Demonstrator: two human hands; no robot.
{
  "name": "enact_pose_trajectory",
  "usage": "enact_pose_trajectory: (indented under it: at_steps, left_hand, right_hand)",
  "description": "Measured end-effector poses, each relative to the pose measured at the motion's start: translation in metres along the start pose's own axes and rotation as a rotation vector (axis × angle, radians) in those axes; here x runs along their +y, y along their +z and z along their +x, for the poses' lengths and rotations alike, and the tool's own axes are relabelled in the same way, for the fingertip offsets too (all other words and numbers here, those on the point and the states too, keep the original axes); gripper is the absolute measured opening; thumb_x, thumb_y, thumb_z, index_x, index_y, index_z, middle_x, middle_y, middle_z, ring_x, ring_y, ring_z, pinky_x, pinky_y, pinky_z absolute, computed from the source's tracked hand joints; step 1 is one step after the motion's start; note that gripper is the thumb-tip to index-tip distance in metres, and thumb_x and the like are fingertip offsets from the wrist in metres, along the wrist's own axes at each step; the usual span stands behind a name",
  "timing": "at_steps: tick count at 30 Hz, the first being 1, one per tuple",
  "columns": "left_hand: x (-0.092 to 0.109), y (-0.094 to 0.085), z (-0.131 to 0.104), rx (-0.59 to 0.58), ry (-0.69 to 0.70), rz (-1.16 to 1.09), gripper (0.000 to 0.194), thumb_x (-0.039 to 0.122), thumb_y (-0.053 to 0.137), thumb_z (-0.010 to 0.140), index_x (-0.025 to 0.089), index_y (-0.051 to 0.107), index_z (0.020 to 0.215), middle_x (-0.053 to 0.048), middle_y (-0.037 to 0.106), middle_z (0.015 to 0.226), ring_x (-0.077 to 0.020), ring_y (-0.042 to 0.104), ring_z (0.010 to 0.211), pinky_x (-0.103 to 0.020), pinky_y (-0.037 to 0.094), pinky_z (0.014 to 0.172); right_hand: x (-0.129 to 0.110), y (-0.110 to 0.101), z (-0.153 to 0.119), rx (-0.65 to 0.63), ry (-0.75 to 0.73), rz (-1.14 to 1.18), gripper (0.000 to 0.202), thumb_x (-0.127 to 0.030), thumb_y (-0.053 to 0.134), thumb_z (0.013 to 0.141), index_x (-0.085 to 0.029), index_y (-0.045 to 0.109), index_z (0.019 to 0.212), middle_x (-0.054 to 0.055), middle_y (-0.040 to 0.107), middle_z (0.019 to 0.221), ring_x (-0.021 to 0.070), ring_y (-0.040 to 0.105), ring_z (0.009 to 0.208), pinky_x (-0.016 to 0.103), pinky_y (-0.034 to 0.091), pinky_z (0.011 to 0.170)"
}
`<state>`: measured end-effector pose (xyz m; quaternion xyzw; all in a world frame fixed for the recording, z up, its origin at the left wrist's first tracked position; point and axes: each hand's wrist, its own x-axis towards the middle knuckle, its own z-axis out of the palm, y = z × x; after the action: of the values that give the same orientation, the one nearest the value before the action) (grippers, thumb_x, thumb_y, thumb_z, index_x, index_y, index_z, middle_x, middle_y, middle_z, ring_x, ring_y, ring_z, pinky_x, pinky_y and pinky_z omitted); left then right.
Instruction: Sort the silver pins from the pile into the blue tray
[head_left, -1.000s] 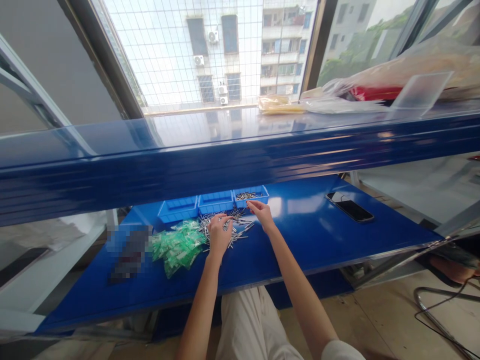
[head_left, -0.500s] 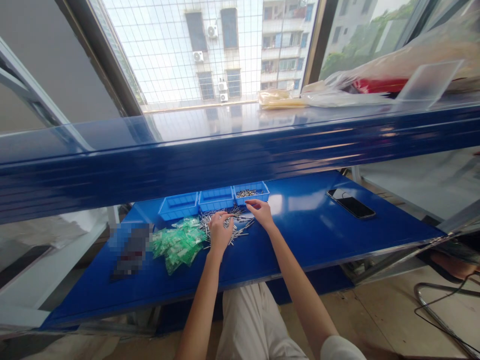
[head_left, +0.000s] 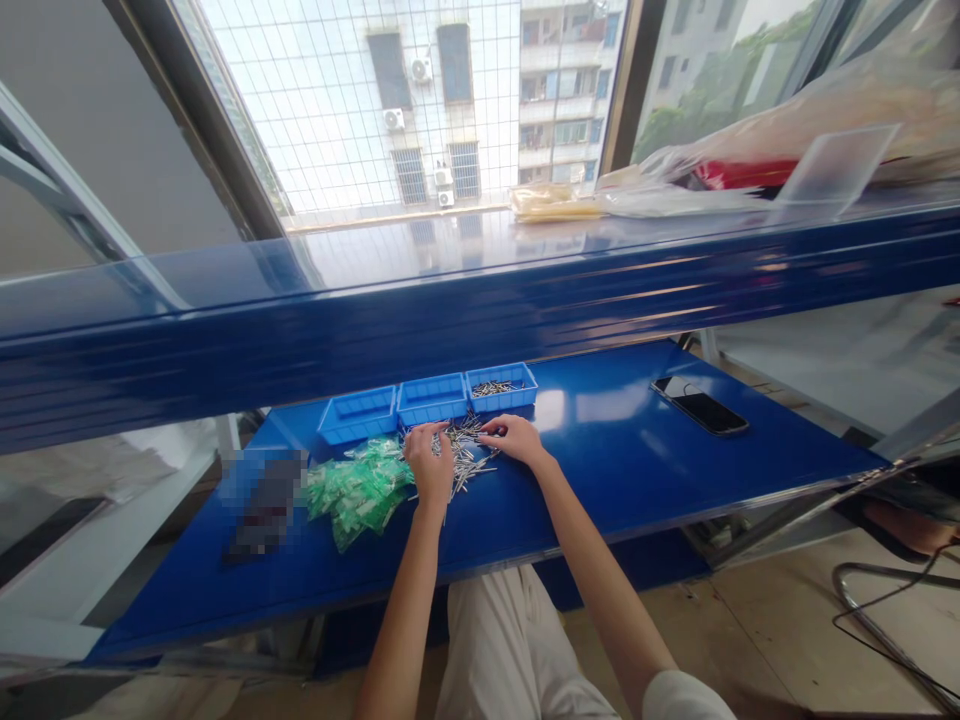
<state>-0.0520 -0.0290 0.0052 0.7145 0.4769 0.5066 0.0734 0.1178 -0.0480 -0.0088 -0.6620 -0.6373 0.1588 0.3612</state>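
Note:
A loose heap of thin silver metal pins (head_left: 466, 468) lies on the blue table between my hands. My left hand (head_left: 430, 465) is over the heap's left side, fingers bent and drawn toward the thumb. Whatever is between its fingertips is too small to make out. At the heap's right edge, my right hand (head_left: 514, 440) has thumb and forefinger pinched low among the pins. What it grips blends in with them. Beside my left hand spreads a pile of small green-printed clear plastic bags (head_left: 358, 490).
Behind the heap stand three blue bins: a left bin (head_left: 358, 412), a middle bin (head_left: 431, 398) and a right bin (head_left: 501, 386) with metal pins inside. A phone (head_left: 699, 405) lies to the right. A blurred-out dark object (head_left: 266, 505) lies left. A blue shelf (head_left: 420, 315) overhangs the table's back.
My right hand has come down and slightly left, from above the heap to its right edge. My left hand has shifted slightly left, away from the right hand.

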Motion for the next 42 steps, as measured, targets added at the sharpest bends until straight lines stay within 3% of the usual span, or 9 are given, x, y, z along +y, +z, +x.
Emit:
enact_pose_trajectory:
  at_steps: [18,23,26,29,34,42]
  left_hand:
    - [0.002,-0.002,0.0,-0.025,-0.012,-0.009,0.021,0.019,0.041,0.078,0.019,0.062,0.083,-0.006,0.06,0.087,-0.022,0.052,0.091,-0.039,0.037,0.085]
    - [0.002,-0.003,0.0,-0.03,-0.017,-0.022,0.021,0.019,0.042,0.079,0.019,0.062,0.083,-0.005,0.06,0.086,-0.0216,0.051,0.09,-0.039,0.038,0.084]
    - [0.002,-0.003,-0.001,-0.039,-0.022,-0.029,0.021,0.02,0.041,0.079,0.019,0.062,0.083,-0.005,0.06,0.087,-0.0215,0.051,0.091,-0.039,0.038,0.084]
    - [0.003,-0.004,0.0,-0.047,-0.026,-0.031,0.021,0.019,0.041,0.079,0.019,0.061,0.082,-0.005,0.06,0.087,-0.0217,0.051,0.091,-0.039,0.038,0.084]
    - [0.004,-0.004,0.0,-0.058,-0.026,-0.035,0.02,0.018,0.041,0.078,0.02,0.061,0.081,-0.005,0.061,0.086,-0.0219,0.051,0.09,-0.039,0.038,0.084]
    - [0.002,-0.001,0.0,-0.073,-0.015,-0.033,0.02,0.018,0.042,0.078,0.019,0.061,0.079,-0.005,0.061,0.084,-0.0214,0.052,0.088,-0.039,0.038,0.084]
  right_hand:
    - [0.002,0.004,0.001,-0.027,-0.046,0.066,0.018,-0.029,0.057,0.071,-0.024,0.07,0.081,0.001,0.069,0.076,0.0155,0.058,0.066,0.025,0.041,0.059]
    - [0.0,0.005,0.001,0.017,-0.064,0.065,0.025,-0.032,0.047,0.08,-0.023,0.068,0.088,0.002,0.068,0.084,0.0152,0.058,0.069,0.026,0.041,0.061]
    - [-0.001,0.004,0.0,-0.01,-0.073,0.07,0.028,-0.04,0.054,0.074,-0.022,0.067,0.092,0.003,0.067,0.086,0.0154,0.057,0.07,0.026,0.041,0.061]
    - [-0.002,0.005,-0.001,-0.034,-0.069,0.026,0.029,-0.038,0.063,0.066,-0.022,0.067,0.091,0.003,0.066,0.084,0.0149,0.056,0.068,0.025,0.039,0.06]
    - [-0.003,0.008,0.0,-0.019,-0.057,-0.056,0.018,-0.032,0.062,0.069,-0.025,0.068,0.083,0.001,0.066,0.081,0.0145,0.055,0.069,0.027,0.036,0.065]
    - [-0.006,0.012,-0.001,-0.011,-0.082,-0.106,0.016,-0.034,0.06,0.071,-0.024,0.068,0.081,0.002,0.065,0.079,0.0155,0.054,0.072,0.027,0.031,0.063]
